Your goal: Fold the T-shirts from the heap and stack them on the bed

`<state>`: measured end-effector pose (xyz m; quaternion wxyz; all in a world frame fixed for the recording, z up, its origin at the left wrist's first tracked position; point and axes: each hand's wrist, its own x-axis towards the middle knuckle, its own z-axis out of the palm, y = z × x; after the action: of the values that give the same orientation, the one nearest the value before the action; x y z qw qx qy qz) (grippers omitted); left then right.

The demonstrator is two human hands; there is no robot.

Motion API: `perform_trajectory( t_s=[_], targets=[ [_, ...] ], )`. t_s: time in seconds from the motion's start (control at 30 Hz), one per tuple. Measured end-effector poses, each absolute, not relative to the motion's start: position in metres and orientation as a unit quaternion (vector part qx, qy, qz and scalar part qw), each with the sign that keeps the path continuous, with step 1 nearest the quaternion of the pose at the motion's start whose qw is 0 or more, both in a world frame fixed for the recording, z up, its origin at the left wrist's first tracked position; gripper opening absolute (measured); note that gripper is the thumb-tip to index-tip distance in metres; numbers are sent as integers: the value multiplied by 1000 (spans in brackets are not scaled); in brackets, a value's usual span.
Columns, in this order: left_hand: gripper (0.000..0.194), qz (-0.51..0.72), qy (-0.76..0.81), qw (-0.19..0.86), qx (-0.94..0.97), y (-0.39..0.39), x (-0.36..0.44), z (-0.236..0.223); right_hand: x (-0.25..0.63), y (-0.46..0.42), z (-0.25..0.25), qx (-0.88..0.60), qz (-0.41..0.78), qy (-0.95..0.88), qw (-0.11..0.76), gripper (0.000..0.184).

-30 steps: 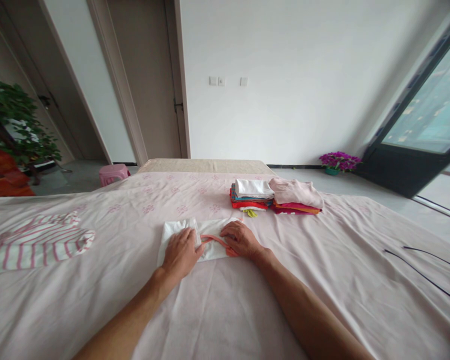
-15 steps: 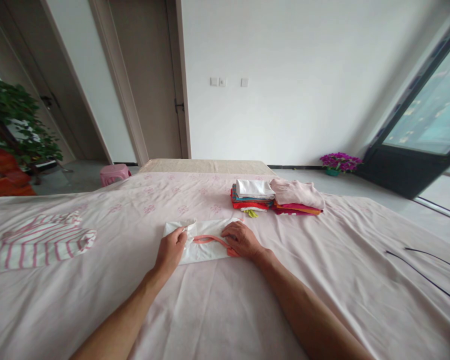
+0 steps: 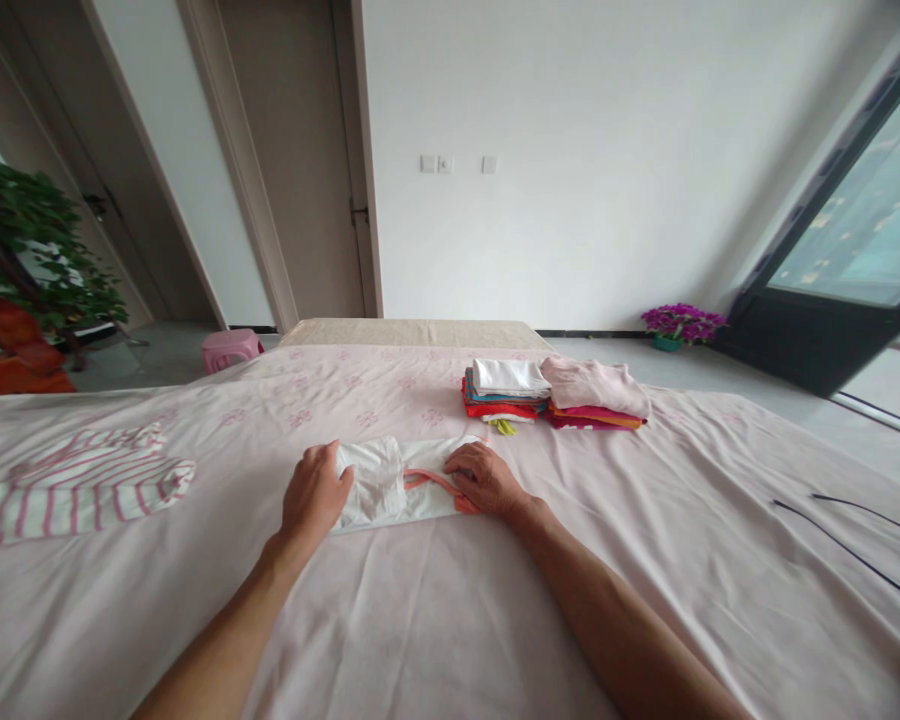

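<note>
A small white garment (image 3: pixel 390 478) with an orange-pink trim lies folded on the pink bedsheet (image 3: pixel 450 600) in front of me. My left hand (image 3: pixel 313 492) grips its left end, fingers curled around the bunched cloth. My right hand (image 3: pixel 483 478) rests flat on the garment's right end, pressing down on the orange trim with fingers spread.
Two stacks of folded clothes (image 3: pixel 551 393) sit further back on the bed, to the right. A pink-and-white striped garment (image 3: pixel 82 483) lies at the left. A black cable (image 3: pixel 847 540) runs across the sheet at the right. Beyond the bed stand a pink stool (image 3: pixel 227 348) and a plant (image 3: pixel 30 250).
My left hand slid from the garment's middle to its left end and gathered the cloth inward, so the left edge is now bunched up. My right hand stayed in place.
</note>
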<state>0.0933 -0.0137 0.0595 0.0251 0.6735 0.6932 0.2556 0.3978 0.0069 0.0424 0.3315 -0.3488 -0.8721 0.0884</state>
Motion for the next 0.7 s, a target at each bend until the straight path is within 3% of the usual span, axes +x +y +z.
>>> perform_trajectory(
  t_s=[0.1,0.2,0.37,0.53,0.7],
  targets=[
    [49,168,747,99,636,-10,76,60,401,7,42,-384,88,-847,357,19],
    [44,154,749,171,621,-8,69,60,407,9,41,-439,92,-787,424,25],
    [35,288,688,309,590,-4,69,55,419,18,36,-520,149,-648,536,36],
    [47,431,579,480,498,-2,51,60,428,29,24,-546,239,-538,596,43],
    [47,463,606,460,454,-3,11,73,430,35,18,-553,254,-522,598,50]
  ],
)
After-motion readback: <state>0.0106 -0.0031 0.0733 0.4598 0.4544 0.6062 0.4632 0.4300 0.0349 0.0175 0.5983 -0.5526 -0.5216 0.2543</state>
